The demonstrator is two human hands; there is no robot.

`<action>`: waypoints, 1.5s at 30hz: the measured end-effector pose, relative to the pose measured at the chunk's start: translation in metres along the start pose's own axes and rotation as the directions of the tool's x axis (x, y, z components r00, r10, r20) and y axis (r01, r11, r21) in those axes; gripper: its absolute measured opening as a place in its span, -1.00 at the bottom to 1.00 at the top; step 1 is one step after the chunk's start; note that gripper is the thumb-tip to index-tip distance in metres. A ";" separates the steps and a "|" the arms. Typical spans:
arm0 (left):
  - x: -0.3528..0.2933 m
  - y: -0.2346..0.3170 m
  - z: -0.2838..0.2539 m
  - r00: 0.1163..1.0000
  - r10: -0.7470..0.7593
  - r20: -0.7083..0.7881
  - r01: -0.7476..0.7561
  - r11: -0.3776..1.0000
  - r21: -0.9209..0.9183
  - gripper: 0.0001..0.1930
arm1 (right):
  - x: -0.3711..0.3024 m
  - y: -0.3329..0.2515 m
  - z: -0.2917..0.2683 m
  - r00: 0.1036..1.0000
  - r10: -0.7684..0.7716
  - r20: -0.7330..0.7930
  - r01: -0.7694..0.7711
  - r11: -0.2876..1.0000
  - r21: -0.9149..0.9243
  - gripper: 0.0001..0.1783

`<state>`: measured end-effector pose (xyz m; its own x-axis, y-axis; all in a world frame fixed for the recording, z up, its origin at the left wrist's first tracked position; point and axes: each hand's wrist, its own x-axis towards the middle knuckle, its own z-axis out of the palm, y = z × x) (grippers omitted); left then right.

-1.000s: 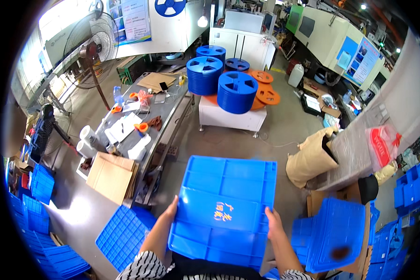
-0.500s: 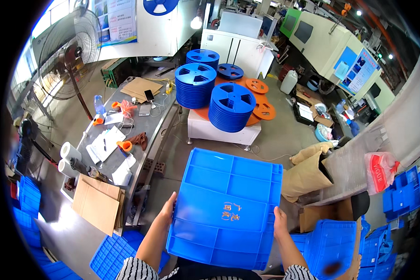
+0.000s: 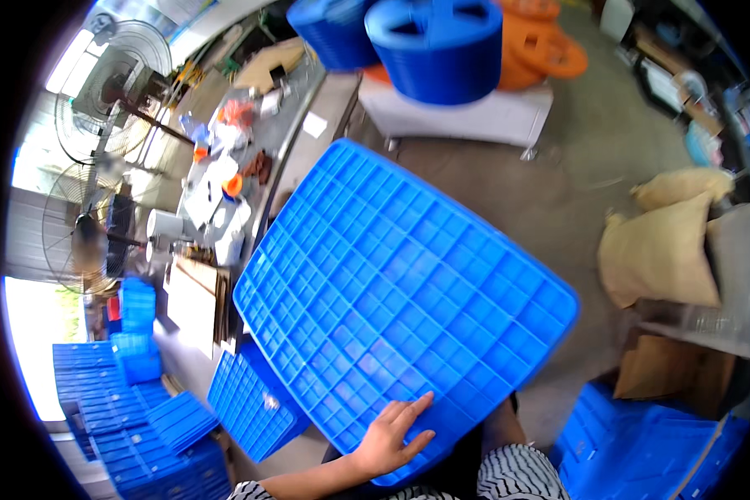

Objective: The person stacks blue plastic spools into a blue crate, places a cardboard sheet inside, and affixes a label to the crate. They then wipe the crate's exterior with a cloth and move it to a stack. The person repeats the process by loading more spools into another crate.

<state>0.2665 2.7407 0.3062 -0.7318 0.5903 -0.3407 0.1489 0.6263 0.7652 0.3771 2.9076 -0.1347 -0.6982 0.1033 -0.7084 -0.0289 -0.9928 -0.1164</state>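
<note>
A large blue plastic crate (image 3: 400,275) fills the middle of the view, tilted and turned, its gridded underside facing me. My left hand (image 3: 392,437) rests against this grid near the crate's lower edge, fingers spread apart. My right forearm (image 3: 504,427) reaches up behind the crate at its lower right side. The crate hides the right hand's fingers, so their grip does not show.
Another blue crate (image 3: 254,404) stands at lower left, with stacks of blue crates (image 3: 100,400) beyond. A cluttered table (image 3: 287,121) runs along the left. Ahead, a white stand (image 3: 458,121) bears blue reels (image 3: 433,58). Sacks (image 3: 662,250) and more crates (image 3: 633,450) are on the right.
The crate has turned over from its side wall to its gridded underside. My left hand has gone from its left edge onto the underside; my right hand has slipped behind it. The view has shifted downward.
</note>
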 end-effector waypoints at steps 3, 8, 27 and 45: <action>0.030 -0.072 0.084 0.995 -0.081 0.059 0.082 0.996 -0.018 -0.33 | 0.033 0.013 -0.106 0.994 0.044 -0.100 -0.040 0.998 0.042 -0.24; 0.047 -0.163 0.186 0.997 -0.061 -0.047 0.069 0.977 0.200 -0.26 | 0.060 0.007 -0.210 0.982 0.097 -0.164 -0.093 0.995 0.029 -0.24; 0.128 -0.171 -0.101 0.847 -0.492 -0.203 0.267 0.723 -0.637 -0.40 | -0.012 -0.096 0.167 0.955 -0.289 -0.067 0.210 0.817 -0.538 -0.36; 0.101 -0.361 -0.168 0.703 -0.323 -0.633 0.279 0.945 -0.172 -0.58 | 0.006 0.046 0.490 0.956 -0.252 0.150 0.267 0.532 -0.803 -0.49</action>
<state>0.0271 2.4891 0.0872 -0.9840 -0.1095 -0.1406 -0.1776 0.6690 0.7217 0.0216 2.8323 0.1967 -0.7675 0.3402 -0.5433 0.3732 -0.4520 -0.8102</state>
